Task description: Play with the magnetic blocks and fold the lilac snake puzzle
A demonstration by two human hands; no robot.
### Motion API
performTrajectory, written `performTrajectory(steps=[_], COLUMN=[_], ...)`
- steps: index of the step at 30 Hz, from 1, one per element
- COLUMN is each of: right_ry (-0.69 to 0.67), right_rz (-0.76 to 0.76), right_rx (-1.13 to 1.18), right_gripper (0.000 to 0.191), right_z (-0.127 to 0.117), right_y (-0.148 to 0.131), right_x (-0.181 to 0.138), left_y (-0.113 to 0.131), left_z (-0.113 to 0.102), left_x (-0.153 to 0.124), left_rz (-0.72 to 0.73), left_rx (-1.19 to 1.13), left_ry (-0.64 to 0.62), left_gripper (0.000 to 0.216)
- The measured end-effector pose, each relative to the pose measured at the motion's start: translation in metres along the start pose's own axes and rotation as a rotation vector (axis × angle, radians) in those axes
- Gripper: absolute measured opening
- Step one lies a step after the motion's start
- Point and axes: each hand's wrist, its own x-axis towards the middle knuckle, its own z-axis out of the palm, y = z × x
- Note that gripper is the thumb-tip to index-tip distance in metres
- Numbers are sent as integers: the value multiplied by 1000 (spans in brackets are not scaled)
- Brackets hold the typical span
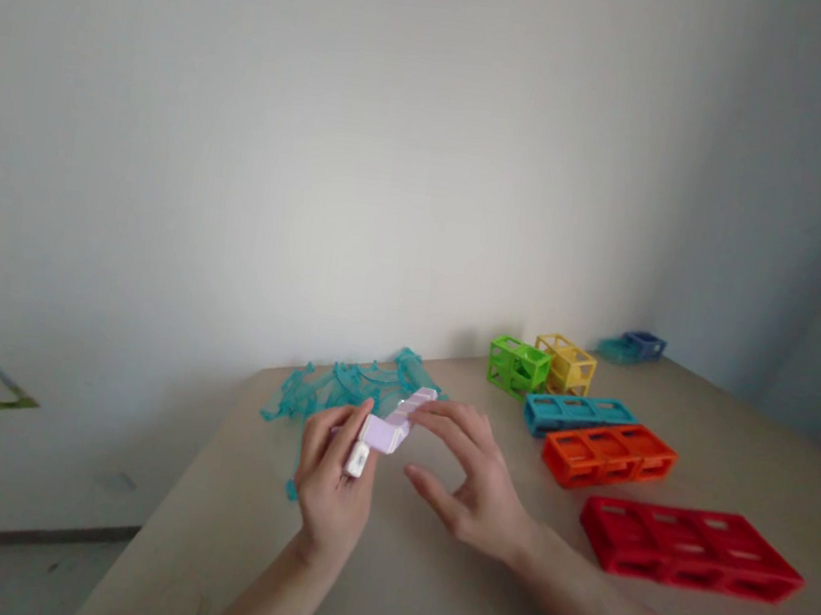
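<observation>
Both hands meet just on the near side of the pile of translucent teal pieces (339, 389), around a lilac-and-white segmented strip (383, 435) bent in steps. The left hand (335, 474) is curled round its lower part, white end poking out. The right hand (475, 472) is half spread, fingertips at the upper end, thumb standing clear; I can't tell how hard they press.

What worries me is that only the left seems to carry the strip. With no thumb backing the right fingertips, I judge a push could swing the upper end or turn the wrong segment, and a loose left hold would drop it into the teal pile, where it might snag.

Right of the pile sit green (519, 364) and yellow frames (565, 363); nearer me on that side come blue (578, 413), orange (607, 452) and red frames (693, 546). My right forearm passes close beside the red one in view, so a wide elbow sweep could knock it askew.
</observation>
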Motion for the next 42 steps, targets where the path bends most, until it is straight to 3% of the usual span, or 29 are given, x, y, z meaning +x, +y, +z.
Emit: performTrajectory(steps=[2,4,6,8,10,12,15,21,24,27,30,32,37,39,42], right_ry=[-7,97,260,315,192,9,-90,-94,-75,40,91,36,-94,-97,-25], right_rz=[-37,13,175,403,575,641,655,668,724,828,974,1033,1066,1076,1011], right_rx=[-48,-63,-23,151,505,931,1324,1495,1461,1368,1374,1436,1504,1520,1560], right_gripper=[32,27,32,27,22,19,40,47,37,25,24,26,26,36,55], right_z=[4,7,10,13,17,20,22,18,17,14,8,3,2,2,3], right_y=[-1,2,6,9,9,6,0,-5,-3,3,9,11,13,14,12], right_x=[0,0,0,0,0,1,1,2,4,8,11,13,12,13,14], left_y=[3,6,8,6,2,-3,-6,1,8,13,14,14,15,13,7], left_z=[0,0,0,0,1,3,7,8,4,0,-1,1,7,9,13], left_x=[0,-1,-1,-2,-4,-6,-7,-7,-6,-5,-3,-3,-6,-8,-11], left_rz=[62,121,158,160,151,160,200,237,247,142,-115,-289,-562,-626,-599], left_rx=[-28,-77,-148,-215,-248,-248,-272,-211,-90,-128,-278,-356,-554,-571,-496], left_ry=[-48,-77,-91,-105,-123,-132,-172,-312,-406,-549,-560,-574,-862,-860,-704], left_gripper=[40,42,42,40,39,38,39,46,56,76,76,61,45,47,41])
